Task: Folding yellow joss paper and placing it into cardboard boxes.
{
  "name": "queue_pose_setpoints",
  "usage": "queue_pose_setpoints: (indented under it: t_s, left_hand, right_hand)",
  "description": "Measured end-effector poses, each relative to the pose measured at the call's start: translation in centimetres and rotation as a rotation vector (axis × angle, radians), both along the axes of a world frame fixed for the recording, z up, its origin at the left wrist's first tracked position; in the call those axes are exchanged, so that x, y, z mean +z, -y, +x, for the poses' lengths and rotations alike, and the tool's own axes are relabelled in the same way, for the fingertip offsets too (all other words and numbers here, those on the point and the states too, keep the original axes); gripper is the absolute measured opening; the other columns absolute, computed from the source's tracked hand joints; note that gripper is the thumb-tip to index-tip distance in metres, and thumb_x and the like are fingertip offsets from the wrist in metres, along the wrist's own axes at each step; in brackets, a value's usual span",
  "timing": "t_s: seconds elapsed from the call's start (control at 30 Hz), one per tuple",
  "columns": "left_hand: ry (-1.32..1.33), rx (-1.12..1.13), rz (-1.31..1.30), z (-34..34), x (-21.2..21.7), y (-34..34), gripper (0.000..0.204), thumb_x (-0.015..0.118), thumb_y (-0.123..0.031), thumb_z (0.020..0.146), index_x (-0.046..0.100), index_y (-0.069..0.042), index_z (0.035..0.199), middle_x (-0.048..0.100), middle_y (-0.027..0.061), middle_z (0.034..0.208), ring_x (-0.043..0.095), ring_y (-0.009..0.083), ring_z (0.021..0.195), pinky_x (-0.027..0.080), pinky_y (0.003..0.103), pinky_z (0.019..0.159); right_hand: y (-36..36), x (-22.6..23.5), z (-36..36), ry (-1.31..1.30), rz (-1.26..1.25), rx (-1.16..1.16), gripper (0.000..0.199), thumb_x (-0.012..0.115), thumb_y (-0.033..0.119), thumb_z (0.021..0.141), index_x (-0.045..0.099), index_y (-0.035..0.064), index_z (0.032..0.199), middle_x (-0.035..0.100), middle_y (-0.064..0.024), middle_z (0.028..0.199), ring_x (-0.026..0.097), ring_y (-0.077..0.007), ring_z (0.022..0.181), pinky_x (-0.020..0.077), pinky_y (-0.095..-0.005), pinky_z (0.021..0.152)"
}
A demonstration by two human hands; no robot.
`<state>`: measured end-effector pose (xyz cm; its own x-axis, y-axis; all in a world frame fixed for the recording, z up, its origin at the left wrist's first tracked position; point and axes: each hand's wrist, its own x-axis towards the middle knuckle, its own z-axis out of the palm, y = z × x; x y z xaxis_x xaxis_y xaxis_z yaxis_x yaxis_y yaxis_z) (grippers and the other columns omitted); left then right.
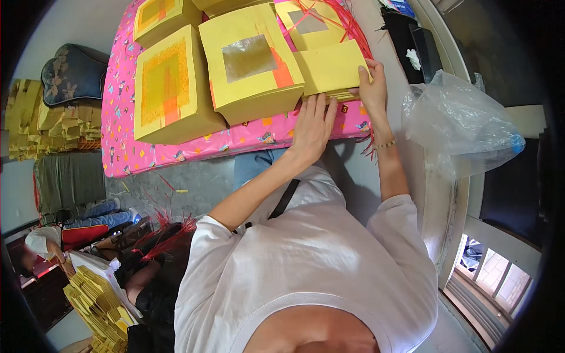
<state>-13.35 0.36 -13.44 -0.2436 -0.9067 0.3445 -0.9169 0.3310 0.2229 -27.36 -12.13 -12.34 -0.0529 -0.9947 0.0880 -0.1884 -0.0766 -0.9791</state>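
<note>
A folded bundle of plain yellow paper [329, 66] lies near the right edge of a pink-covered table. At its right end is my right hand [373, 89], thumb on top and fingers curled round the edge, gripping the paper. My left hand [312, 126] rests with fingers stretched out against the bundle's near edge and holds nothing. Just left of it stands a tall stack of yellow paper [291, 69] with a silver square and an orange streak on top. Another tall stack [141, 120], with an orange-bordered gold panel, is farther left.
Red plastic strips [353, 23] trail over the table's [194, 150] far right corner. A clear plastic bag [459, 120] hangs at the right. On the left are a dark cushion [73, 73] and piled yellow paper [65, 126]. Other people work at the lower left beside more yellow bundles [97, 300].
</note>
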Motion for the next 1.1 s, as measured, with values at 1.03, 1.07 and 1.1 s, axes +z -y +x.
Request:
queue_pose_setpoints:
  t_s: [1.03, 1.07, 1.1]
  left_hand:
    - [-0.067, -0.027, -0.159, -0.3, 1.4, 2.7, 0.063, 0.057, -0.005, 0.072, 0.04, 0.002, 0.132, 0.044, 0.0209, 0.127, 0.041, 0.0369, 0.119, 0.035, 0.046, 0.1]
    - [-0.063, -0.04, -0.157, -0.3, 1.2, 2.6, 0.064, 0.057, -0.004, 0.071, 0.04, 0.001, 0.133, 0.043, 0.0209, 0.128, 0.04, 0.0366, 0.12, 0.035, 0.045, 0.1]
    - [-0.06, -0.055, -0.155, -0.2, 1.1, 2.5, 0.066, 0.058, -0.004, 0.07, 0.039, 0.0, 0.134, 0.043, 0.0208, 0.129, 0.04, 0.0363, 0.121, 0.035, 0.045, 0.101]
  right_hand:
    - [7.1, -0.1, 4.8, -0.921, -0.42, 0.62, 0.039, 0.046, 0.04, 0.091, 0.06, 0.0084, 0.111, 0.063, -0.0137, 0.101, 0.059, -0.0321, 0.096, 0.0393, -0.0474, 0.089]
    - [7.3, -0.4, 4.6, -0.863, -0.441, 0.621, 0.039, 0.046, 0.039, 0.091, 0.06, 0.0085, 0.11, 0.064, -0.0134, 0.098, 0.059, -0.0326, 0.094, 0.0394, -0.0469, 0.089]
    - [7.5, -0.8, 4.6, -0.863, -0.442, 0.623, 0.039, 0.046, 0.039, 0.091, 0.06, 0.0085, 0.11, 0.064, -0.0134, 0.098, 0.059, -0.0326, 0.094, 0.0394, -0.0469, 0.089]
